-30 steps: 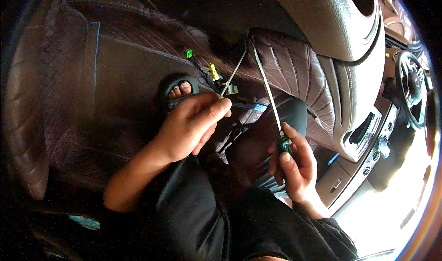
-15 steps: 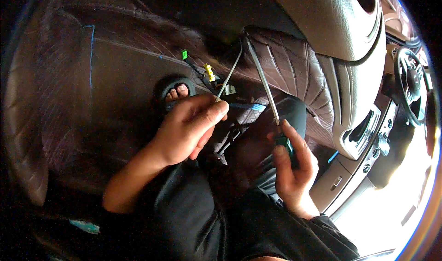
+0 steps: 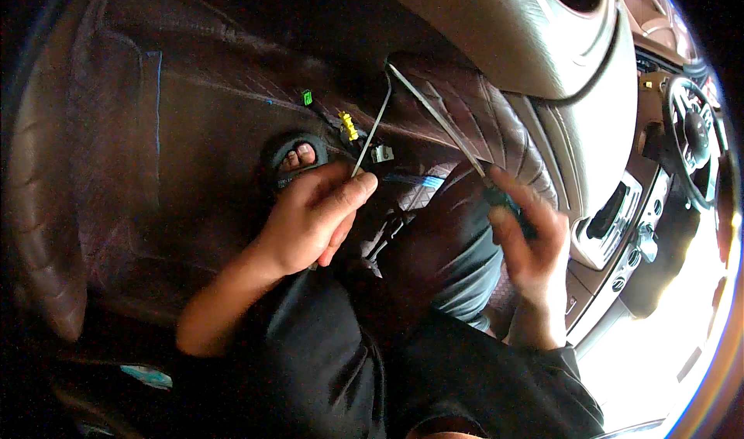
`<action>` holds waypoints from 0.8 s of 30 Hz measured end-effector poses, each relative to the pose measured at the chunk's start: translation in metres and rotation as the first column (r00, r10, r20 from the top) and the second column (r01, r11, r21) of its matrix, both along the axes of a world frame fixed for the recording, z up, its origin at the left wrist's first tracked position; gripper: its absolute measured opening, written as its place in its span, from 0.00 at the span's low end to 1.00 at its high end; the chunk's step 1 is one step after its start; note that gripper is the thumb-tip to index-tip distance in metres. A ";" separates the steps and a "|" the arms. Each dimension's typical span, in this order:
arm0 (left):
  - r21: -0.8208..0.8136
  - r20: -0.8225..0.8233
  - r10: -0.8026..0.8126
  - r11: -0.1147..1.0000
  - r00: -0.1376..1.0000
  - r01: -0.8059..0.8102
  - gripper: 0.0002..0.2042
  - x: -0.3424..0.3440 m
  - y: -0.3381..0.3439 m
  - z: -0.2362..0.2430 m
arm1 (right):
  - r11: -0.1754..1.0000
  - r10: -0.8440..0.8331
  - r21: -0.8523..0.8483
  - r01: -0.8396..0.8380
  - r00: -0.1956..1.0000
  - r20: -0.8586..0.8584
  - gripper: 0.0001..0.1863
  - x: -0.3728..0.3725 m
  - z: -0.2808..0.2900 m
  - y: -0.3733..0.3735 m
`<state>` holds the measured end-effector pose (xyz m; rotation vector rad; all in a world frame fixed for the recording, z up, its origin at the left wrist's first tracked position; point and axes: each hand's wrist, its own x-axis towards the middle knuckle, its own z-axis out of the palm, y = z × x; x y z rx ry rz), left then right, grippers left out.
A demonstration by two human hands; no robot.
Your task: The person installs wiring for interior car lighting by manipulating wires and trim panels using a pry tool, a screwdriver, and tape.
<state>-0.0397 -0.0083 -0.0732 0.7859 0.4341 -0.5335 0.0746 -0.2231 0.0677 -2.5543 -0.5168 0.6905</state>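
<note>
My left hand (image 3: 314, 214) is closed in a pinch round a thin metal rod (image 3: 373, 134), which points up and away from me. In my right hand (image 3: 535, 234) is the dark green handle of a screwdriver, its long pale shaft (image 3: 440, 117) slanting up to the left. The far ends of rod and shaft come together near the seat edge; whether they touch or are joined I cannot tell. Most of the handle is hidden by my right fingers, and the rod's lower end by my left hand. Below the rod's tip are a yellow connector (image 3: 348, 126) and a white connector (image 3: 382, 154).
A green connector (image 3: 308, 97) lies on the dark quilted floor mat (image 3: 209, 129), beside my sandalled foot (image 3: 301, 158). The beige centre console (image 3: 542, 59) bulges in at the upper right. Farther right are the gear lever area (image 3: 608, 214) and steering wheel (image 3: 696, 133).
My right hand has moved right and slightly up, and the shaft has tilted more. The meeting point of the tips has shifted left. My left hand has barely moved.
</note>
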 end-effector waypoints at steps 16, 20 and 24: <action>-0.149 0.223 -0.093 0.980 0.970 0.128 0.12 0.016 -0.020 -0.006 | 0.920 -0.343 0.053 0.389 0.862 -0.374 0.20 -0.061 -0.032 -0.049; -0.120 0.185 -0.068 0.989 0.980 0.091 0.12 0.011 -0.017 -0.003 | 0.904 -0.282 0.197 0.380 0.875 -0.394 0.22 -0.070 -0.058 -0.044; -0.049 0.108 -0.064 0.996 0.992 0.070 0.12 0.007 -0.012 0.003 | 0.931 -0.239 0.191 0.311 0.915 -0.326 0.25 -0.081 -0.066 -0.029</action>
